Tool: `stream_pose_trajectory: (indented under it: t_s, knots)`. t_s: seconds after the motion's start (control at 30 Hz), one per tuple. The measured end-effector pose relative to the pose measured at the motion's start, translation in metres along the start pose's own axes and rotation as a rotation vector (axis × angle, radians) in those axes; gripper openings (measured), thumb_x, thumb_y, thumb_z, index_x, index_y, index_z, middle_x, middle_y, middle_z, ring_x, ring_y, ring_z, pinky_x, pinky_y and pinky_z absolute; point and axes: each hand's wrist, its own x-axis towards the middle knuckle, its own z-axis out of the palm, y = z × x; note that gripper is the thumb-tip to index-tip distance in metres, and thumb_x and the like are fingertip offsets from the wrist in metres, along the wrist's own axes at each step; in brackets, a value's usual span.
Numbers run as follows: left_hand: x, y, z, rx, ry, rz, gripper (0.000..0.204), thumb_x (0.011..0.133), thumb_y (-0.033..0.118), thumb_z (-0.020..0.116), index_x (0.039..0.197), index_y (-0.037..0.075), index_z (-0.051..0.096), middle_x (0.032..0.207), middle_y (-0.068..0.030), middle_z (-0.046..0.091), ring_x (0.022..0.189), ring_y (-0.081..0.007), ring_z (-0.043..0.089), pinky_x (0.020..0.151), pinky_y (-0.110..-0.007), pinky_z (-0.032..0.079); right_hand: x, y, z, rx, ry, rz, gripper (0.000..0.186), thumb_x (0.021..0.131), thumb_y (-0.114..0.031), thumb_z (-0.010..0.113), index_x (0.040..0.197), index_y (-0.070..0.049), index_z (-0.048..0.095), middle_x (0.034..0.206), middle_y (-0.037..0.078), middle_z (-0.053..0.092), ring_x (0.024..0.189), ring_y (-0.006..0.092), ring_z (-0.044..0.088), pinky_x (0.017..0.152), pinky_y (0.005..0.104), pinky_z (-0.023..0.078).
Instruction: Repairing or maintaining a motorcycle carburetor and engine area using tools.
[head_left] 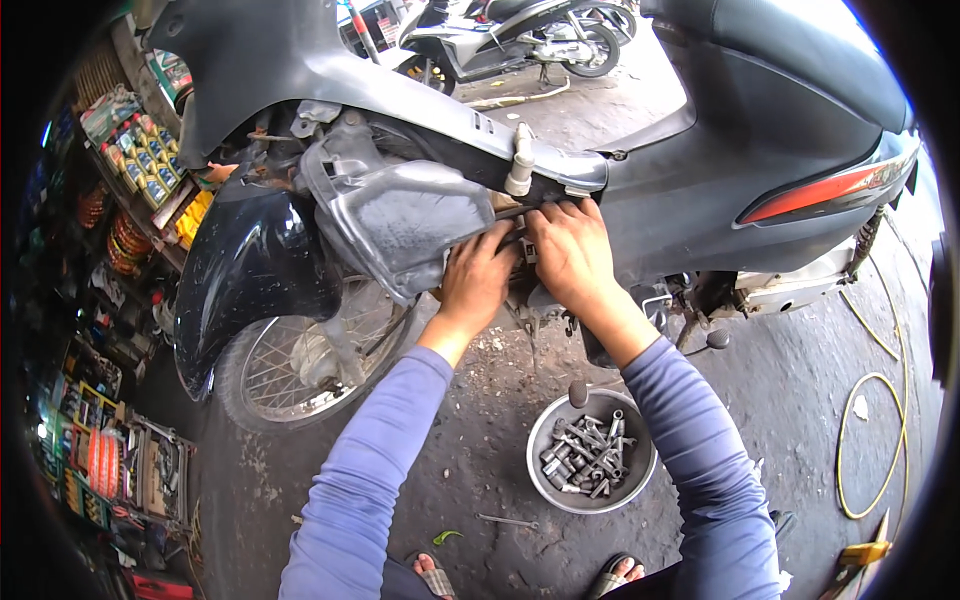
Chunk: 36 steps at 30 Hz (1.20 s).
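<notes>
A dark grey scooter [760,130] stands side-on in front of me, its front wheel [300,360] at the left and its red tail light [830,190] at the right. A loose grey plastic side cover [400,215] hangs at the middle of the body. My left hand [478,275] presses against the right edge of that cover, fingers curled onto it. My right hand [572,252] lies beside it, fingers reaching up under the scooter's body panel. Both hands touch near the engine area; what the fingertips grip is hidden.
A round metal bowl [540,470] with several sockets and bolts sits on the concrete between my arms. A thin wrench [508,521] lies near my sandalled feet. A yellow hose [880,420] coils at the right. Shelves of parts [140,160] line the left; another scooter [510,40] is parked behind.
</notes>
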Motion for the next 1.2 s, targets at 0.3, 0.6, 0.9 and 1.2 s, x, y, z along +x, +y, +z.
stream_pose_trajectory:
  t_s: [0.3, 0.6, 0.9, 1.2]
  knots:
    - [-0.001, 0.002, 0.002, 0.071, 0.038, 0.041, 0.019, 0.078, 0.006, 0.06, 0.096, 0.005, 0.065, 0.118, -0.0085, 0.059, 0.098, -0.0304, 0.06, 0.085, -0.043, 0.046, 0.001, -0.002, 0.002, -0.02, -0.001, 0.046, 0.015, 0.08, -0.014, 0.05, 0.074, -0.004, 0.059, 0.077, 0.012, 0.062, 0.078, 0.0268, 0.059, 0.076, 0.0391, 0.041]
    - [0.004, 0.0, -0.016, 0.025, -0.27, -0.002, 0.034, 0.079, -0.002, 0.056, 0.113, 0.003, 0.056, 0.121, -0.0197, 0.056, 0.115, -0.036, 0.053, 0.095, -0.046, 0.042, -0.002, 0.001, -0.002, -0.007, -0.01, 0.032, 0.013, 0.077, -0.014, 0.052, 0.077, -0.006, 0.061, 0.08, 0.011, 0.062, 0.082, 0.0267, 0.059, 0.079, 0.0384, 0.041]
    - [0.015, 0.007, -0.012, -0.159, -0.179, -0.17, 0.054, 0.08, -0.003, 0.056, 0.132, 0.004, 0.043, 0.111, -0.0288, 0.059, 0.099, -0.0461, 0.057, 0.084, -0.05, 0.047, -0.002, -0.001, -0.004, -0.022, -0.069, 0.042, 0.016, 0.08, -0.015, 0.05, 0.075, -0.006, 0.062, 0.08, 0.01, 0.064, 0.084, 0.0244, 0.06, 0.083, 0.0374, 0.042]
    - [0.024, 0.002, -0.003, 0.068, -0.366, -0.26, 0.049, 0.083, 0.0, 0.053, 0.13, 0.005, 0.04, 0.088, -0.0283, 0.06, 0.084, -0.0472, 0.06, 0.072, -0.055, 0.047, -0.002, 0.0, -0.004, -0.024, -0.051, 0.036, 0.016, 0.079, -0.015, 0.049, 0.074, -0.006, 0.062, 0.078, 0.01, 0.063, 0.082, 0.0247, 0.06, 0.082, 0.0377, 0.041]
